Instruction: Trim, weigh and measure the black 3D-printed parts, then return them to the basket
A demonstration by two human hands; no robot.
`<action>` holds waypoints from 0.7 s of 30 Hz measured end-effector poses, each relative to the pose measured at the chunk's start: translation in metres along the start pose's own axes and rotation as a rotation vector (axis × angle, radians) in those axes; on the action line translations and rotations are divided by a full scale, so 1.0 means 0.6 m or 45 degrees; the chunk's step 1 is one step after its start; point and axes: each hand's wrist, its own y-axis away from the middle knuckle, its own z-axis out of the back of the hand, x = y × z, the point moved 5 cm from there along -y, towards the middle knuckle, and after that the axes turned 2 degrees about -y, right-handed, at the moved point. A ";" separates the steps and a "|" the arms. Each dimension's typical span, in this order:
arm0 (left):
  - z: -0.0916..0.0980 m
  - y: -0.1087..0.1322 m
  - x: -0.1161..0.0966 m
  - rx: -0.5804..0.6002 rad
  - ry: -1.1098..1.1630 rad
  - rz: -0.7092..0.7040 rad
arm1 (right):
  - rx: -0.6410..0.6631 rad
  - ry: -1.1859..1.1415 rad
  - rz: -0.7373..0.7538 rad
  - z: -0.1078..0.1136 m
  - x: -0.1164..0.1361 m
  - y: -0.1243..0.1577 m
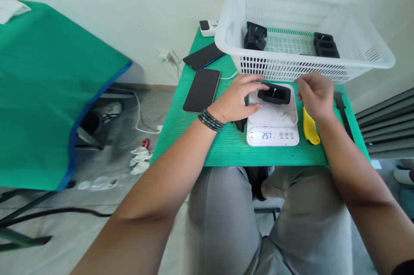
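A black plastic part [274,94] with an oblong opening lies on the pan of a white digital scale [273,115], whose display reads 25.7. My left hand [241,98] reaches in from the left with fingers and thumb apart. Its index fingertip is at the part's left end, and its thumb is over the pan. Just right of the scale, my right hand [315,93] is held with curled fingers; nothing shows in it. Below that hand lies a yellow tool [310,127], partly covered by the wrist. A small black piece [239,124] rests left of the scale.
Behind the scale stands a white perforated basket [291,65] holding several black parts [326,45]. Two phones [202,90] lie at left on the green tabletop [181,137], near a white device [208,27]. A black caliper-like tool [343,115] lies along the right edge.
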 end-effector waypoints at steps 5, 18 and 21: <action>0.003 -0.001 0.000 -0.035 0.015 0.024 | 0.005 0.024 0.019 0.002 -0.002 0.001; -0.005 -0.009 0.015 -0.152 -0.014 0.005 | -0.317 0.561 0.015 0.071 0.047 0.098; 0.005 -0.007 0.011 -0.315 -0.009 0.027 | -0.061 0.717 -0.102 0.056 0.039 0.154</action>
